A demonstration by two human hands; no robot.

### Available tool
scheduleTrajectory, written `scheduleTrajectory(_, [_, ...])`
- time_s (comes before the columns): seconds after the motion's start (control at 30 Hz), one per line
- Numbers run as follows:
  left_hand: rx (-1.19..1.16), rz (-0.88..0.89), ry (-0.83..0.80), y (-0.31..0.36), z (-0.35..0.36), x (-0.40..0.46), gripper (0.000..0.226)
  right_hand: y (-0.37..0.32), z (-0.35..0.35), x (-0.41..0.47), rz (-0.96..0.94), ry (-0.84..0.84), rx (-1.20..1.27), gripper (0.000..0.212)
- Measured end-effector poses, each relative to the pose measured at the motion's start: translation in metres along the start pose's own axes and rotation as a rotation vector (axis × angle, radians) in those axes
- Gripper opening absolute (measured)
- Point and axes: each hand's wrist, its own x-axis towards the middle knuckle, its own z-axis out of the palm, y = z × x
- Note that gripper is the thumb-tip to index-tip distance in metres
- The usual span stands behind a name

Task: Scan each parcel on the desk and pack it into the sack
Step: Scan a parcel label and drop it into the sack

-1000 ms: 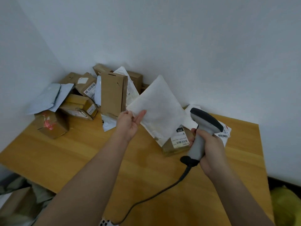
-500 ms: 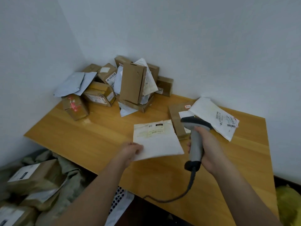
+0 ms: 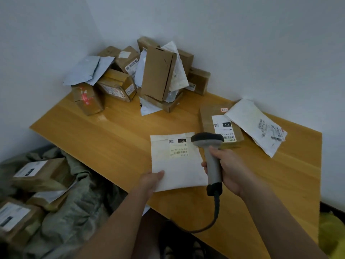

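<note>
Left hand (image 3: 152, 181) pinches white mailer (image 3: 175, 163) flat above bench (image 3: 115, 131); right hand (image 3: 230, 170) grips scanner (image 3: 210, 146) over its label. Several boxes already in sack (image 3: 74, 208); corner pile (image 3: 141, 75) remains, task well short of done.

White mailer (image 3: 177, 161) went from raised and blank-side-up 1.0 s ago to flat over the bench (image 3: 112, 135), label up; since 0.5 s ago it barely shifted. Left hand (image 3: 151, 181) moved from the mailer's edge up high to pinching its 7 o'clock corner. Right hand (image 3: 230, 170) brought the scanner (image 3: 210, 152) in: head now overlaps the mailer's 2 o'clock corner, just beside the label. Sack (image 3: 74, 202) with boxes came into view at 8 o'clock.
</note>
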Motion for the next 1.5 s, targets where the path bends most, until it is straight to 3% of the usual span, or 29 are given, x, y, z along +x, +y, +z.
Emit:
scheduleTrajectory(0.1, [0.048,0.029,0.045,0.0,0.005,-0.006,0.033,-0.004,-0.002,0.004,-0.012,-0.023,-0.042,0.018])
scheduleTrajectory(0.23, [0.572,0.216,0.192,0.022,-0.016,-0.015,0.036,-0.008,-0.008,0.008,-0.014,-0.04,-0.054,0.025])
scheduleTrajectory(0.3, [0.85,0.338,0.39,0.041,-0.031,-0.017,0.039,-0.009,-0.01,0.009,-0.016,-0.041,-0.065,0.027])
scheduleTrajectory(0.37, [0.976,0.485,0.68,0.054,-0.041,-0.015,0.048,-0.007,-0.01,0.011,-0.007,-0.042,-0.075,0.027])
scheduleTrajectory(0.4, [0.957,0.53,0.772,0.056,-0.043,-0.015,0.056,-0.006,-0.01,0.012,-0.002,-0.043,-0.078,0.027])
scheduleTrajectory(0.47, [0.784,0.467,0.802,0.054,-0.04,-0.016,0.075,-0.004,-0.008,0.014,0.012,-0.047,-0.083,0.028])
scheduleTrajectory(0.6, [0.448,0.005,0.704,0.019,-0.032,-0.011,0.106,-0.001,-0.001,0.017,0.033,-0.066,-0.098,0.031])
scheduleTrajectory(0.7, [0.381,-0.122,0.59,-0.015,-0.03,0.0,0.104,0.003,0.002,0.021,0.042,-0.081,-0.118,0.03])
scheduleTrajectory(0.9, [0.582,0.044,0.532,-0.027,-0.047,0.025,0.073,0.018,0.008,0.028,0.066,-0.103,-0.202,0.021])
scheduleTrajectory(1.0, [0.767,0.197,0.718,-0.018,-0.064,0.03,0.047,0.023,0.015,0.035,0.069,-0.114,-0.236,0.02])
scheduleTrajectory(1.1, [0.599,0.262,0.865,-0.002,-0.081,0.023,0.049,0.027,0.024,0.045,0.062,-0.14,-0.233,0.022])
scheduleTrajectory(1.2, [0.323,0.085,0.752,-0.006,-0.089,0.024,0.049,0.029,0.035,0.059,0.053,-0.177,-0.214,0.023])
scheduleTrajectory(1.33, [-0.046,0.003,0.316,-0.023,-0.073,0.008,0.037,0.036,0.054,0.075,0.131,-0.191,-0.153,0.015])
scheduleTrajectory(1.4, [-0.102,-0.073,0.149,-0.028,-0.063,-0.002,0.035,0.044,0.061,0.08,0.18,-0.186,-0.134,0.013])
scheduleTrajectory(1.5, [-0.126,-0.097,0.03,-0.035,-0.052,-0.008,0.038,0.056,0.066,0.082,0.232,-0.159,-0.104,0.014])
